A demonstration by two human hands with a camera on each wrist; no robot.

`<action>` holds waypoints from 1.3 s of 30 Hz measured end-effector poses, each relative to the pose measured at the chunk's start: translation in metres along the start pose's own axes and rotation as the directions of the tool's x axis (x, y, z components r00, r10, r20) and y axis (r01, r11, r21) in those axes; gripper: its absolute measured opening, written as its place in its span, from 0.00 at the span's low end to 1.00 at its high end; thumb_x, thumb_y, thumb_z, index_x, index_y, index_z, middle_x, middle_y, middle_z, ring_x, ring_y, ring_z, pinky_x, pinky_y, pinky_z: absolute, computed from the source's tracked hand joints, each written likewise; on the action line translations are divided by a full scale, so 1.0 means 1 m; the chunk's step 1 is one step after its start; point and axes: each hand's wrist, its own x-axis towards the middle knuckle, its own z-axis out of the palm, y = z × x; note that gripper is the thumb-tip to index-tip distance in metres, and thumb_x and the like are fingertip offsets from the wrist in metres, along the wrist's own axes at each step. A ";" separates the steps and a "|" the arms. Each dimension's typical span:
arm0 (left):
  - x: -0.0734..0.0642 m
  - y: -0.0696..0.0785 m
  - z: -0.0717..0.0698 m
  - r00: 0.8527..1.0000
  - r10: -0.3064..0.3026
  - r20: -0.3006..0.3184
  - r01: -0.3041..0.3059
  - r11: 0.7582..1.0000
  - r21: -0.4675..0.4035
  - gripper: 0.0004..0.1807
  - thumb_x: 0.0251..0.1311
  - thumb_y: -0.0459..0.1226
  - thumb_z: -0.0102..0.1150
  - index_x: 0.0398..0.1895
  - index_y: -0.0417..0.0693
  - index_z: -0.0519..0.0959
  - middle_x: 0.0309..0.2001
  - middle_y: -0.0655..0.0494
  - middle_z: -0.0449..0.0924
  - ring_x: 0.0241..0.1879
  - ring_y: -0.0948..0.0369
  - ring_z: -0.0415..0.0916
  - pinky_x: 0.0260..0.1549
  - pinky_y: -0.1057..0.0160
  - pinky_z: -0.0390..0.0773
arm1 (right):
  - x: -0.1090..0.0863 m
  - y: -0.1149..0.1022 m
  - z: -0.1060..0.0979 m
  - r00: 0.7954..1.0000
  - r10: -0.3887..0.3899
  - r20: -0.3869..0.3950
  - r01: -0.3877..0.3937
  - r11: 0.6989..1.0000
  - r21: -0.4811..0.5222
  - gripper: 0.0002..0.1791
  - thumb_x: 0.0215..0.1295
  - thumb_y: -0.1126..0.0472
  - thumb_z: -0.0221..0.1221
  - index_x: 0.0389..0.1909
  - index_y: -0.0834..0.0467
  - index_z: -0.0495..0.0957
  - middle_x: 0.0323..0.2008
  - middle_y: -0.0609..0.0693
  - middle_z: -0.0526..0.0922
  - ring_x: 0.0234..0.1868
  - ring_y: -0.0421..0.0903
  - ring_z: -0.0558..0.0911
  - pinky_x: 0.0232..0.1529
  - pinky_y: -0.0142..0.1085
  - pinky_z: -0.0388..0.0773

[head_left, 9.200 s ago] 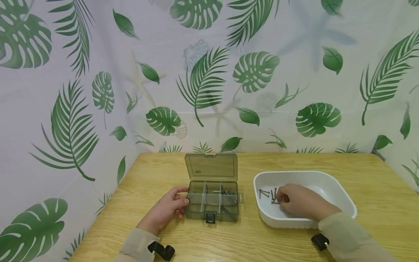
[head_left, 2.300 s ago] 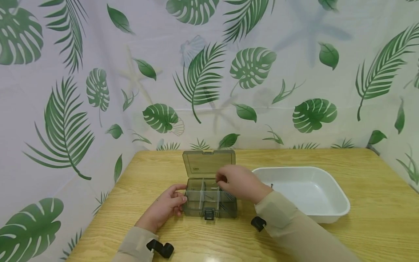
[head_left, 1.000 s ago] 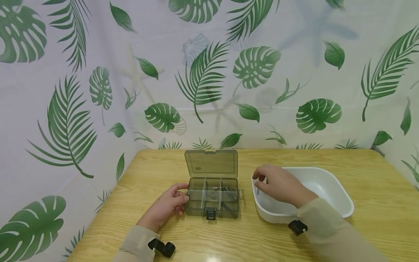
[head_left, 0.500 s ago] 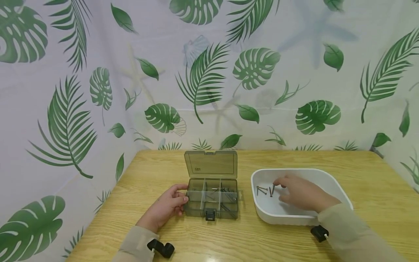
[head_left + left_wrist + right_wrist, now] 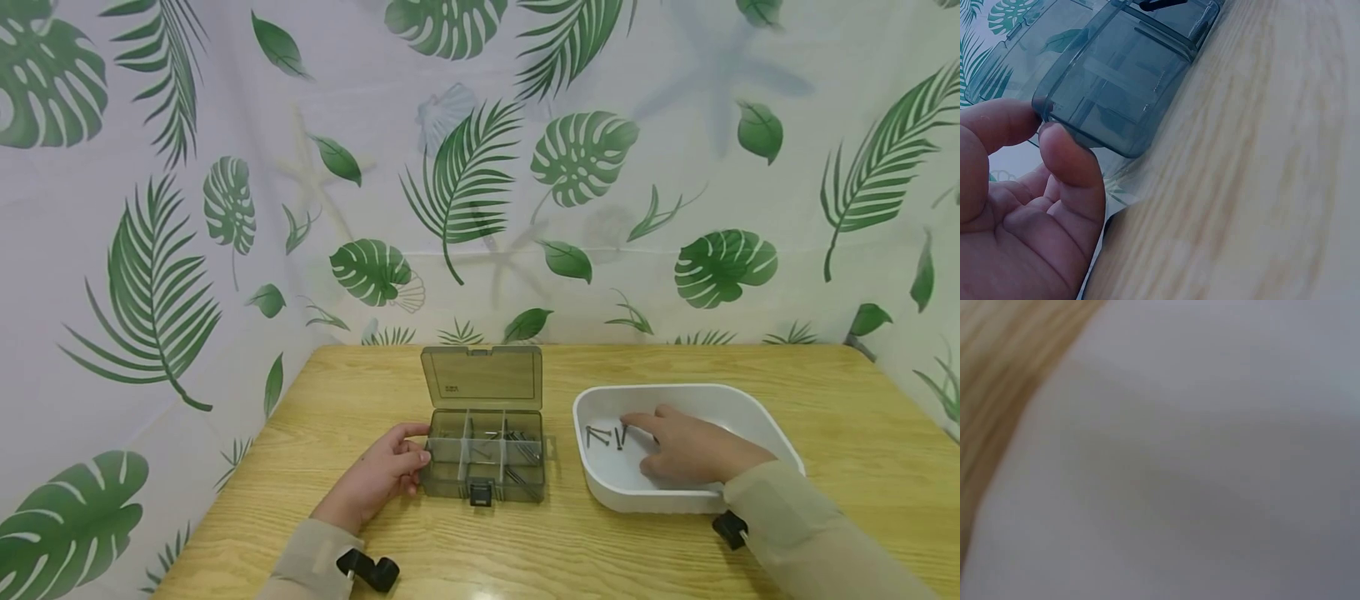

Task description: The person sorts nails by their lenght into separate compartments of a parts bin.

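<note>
Pinching the left edge of an open-lidded compartment box (image 5: pixel 447 477) on the table (image 5: pixel 480 550), the left hand (image 5: pixel 384 468) should brace it. Right of it, inside a white tray (image 5: pixel 637 502), the right hand (image 5: pixel 690 450) is spread wide beside loose screws (image 5: pixel 598 433); lifting one by its shank seems surest.

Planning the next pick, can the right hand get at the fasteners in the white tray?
Most likely yes: the right hand reaches into the white tray, close to the fasteners, with nothing visible between them.
</note>
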 end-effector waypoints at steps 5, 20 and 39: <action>0.000 0.000 0.000 1.000 -0.005 -0.006 0.005 1.000 -0.003 0.30 0.73 0.32 0.53 0.75 0.38 0.59 0.39 0.49 0.71 0.28 0.60 0.66 0.26 0.65 0.75 | -0.001 0.000 -0.001 0.999 -0.033 -0.015 0.033 0.999 0.004 0.30 0.59 0.55 0.69 0.64 0.52 0.75 0.45 0.54 0.74 0.39 0.48 0.74 0.43 0.48 0.76; 0.001 -0.001 -0.001 1.000 0.001 0.001 -0.001 1.000 0.011 0.30 0.73 0.32 0.53 0.75 0.38 0.59 0.38 0.51 0.71 0.28 0.60 0.67 0.26 0.65 0.75 | 0.000 0.002 0.005 0.990 -0.140 -0.026 0.140 0.990 -0.014 0.08 0.62 0.58 0.68 0.32 0.46 0.76 0.30 0.42 0.74 0.31 0.42 0.71 0.35 0.40 0.70; -0.001 0.003 0.001 1.000 0.005 0.008 -0.005 1.000 -0.004 0.30 0.73 0.32 0.53 0.75 0.37 0.58 0.38 0.51 0.71 0.28 0.60 0.67 0.25 0.65 0.75 | -0.003 -0.011 -0.001 0.968 -0.213 -0.133 0.219 0.975 0.032 0.11 0.65 0.63 0.61 0.26 0.46 0.73 0.23 0.38 0.73 0.28 0.37 0.72 0.32 0.34 0.69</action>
